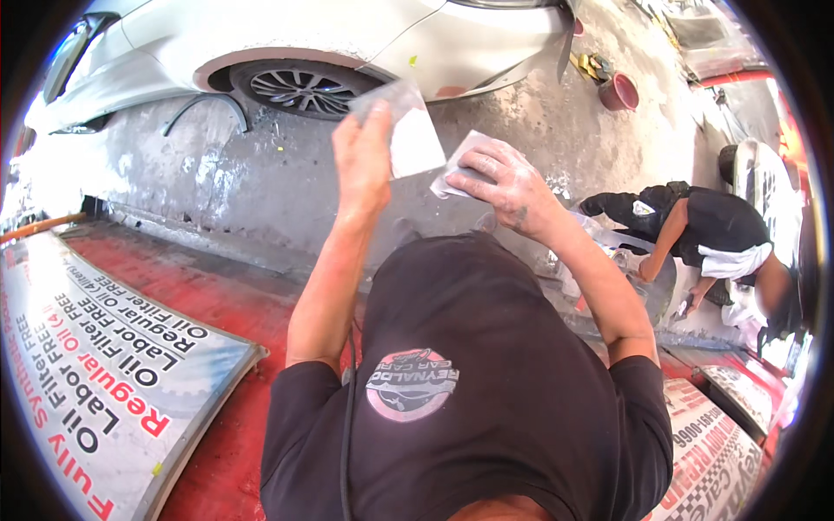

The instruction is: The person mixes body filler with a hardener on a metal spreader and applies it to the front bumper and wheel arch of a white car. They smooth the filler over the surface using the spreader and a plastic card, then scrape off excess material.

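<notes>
My left hand is raised in front of me and pinches a clear plastic packet with a white sheet inside. My right hand is close beside it, fingers closed on a small white piece at the packet's lower edge. Both forearms rise from my black shirt, which fills the lower middle of the view. The hands are dusty with pale smears.
A white car with its wheel stands at the top on wet concrete. A curved black trim strip lies near it. Printed sign boards lie at lower left and lower right. Another person crouches at right. A red bucket sits beyond.
</notes>
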Motion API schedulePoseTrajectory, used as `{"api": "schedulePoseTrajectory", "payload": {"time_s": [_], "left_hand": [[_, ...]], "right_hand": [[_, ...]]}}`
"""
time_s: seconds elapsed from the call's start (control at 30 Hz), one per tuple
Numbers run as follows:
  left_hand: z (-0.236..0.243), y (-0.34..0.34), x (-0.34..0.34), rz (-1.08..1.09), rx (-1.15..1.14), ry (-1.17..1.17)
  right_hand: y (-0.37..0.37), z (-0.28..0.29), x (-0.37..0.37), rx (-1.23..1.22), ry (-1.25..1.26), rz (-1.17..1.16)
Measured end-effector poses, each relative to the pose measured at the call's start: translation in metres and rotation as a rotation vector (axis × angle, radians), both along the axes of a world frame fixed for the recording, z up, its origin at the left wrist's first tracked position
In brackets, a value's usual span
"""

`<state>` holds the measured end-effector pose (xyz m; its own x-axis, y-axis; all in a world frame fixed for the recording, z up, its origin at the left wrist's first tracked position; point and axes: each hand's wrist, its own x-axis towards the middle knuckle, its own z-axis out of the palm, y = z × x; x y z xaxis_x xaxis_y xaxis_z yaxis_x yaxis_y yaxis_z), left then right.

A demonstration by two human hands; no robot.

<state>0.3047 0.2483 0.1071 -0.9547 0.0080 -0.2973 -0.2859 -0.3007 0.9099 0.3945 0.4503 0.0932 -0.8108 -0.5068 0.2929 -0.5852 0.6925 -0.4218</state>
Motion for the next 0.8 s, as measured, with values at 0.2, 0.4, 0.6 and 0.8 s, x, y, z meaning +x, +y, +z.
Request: {"api": "schedulePoseTrajectory", "payload": {"time_s": [0.2,0.4,0.6,0.8], "left_hand": [[-0.039,-0.003,-0.015,-0.022,0.353,-0.068],[-0.060,0.003,0.008,-0.092,0.592,-0.344],[-0.022,-0.008,-0.001,-0.160,0.490,0.050],[-0.047,0.002,-0.010,-0.145,0.116,0.021]], "right_hand": [[-0.022,0.045,-0.001,-0.579,-0.094,-0.248],[-0.012,-0.008,-0.007,-0.174,0.062,-0.130],[0.024,-0.021,-0.012,-0.067,-0.131,-0.259],[-0.029,-0.001,-0.051,-0.077,0.074,-0.210]]}}
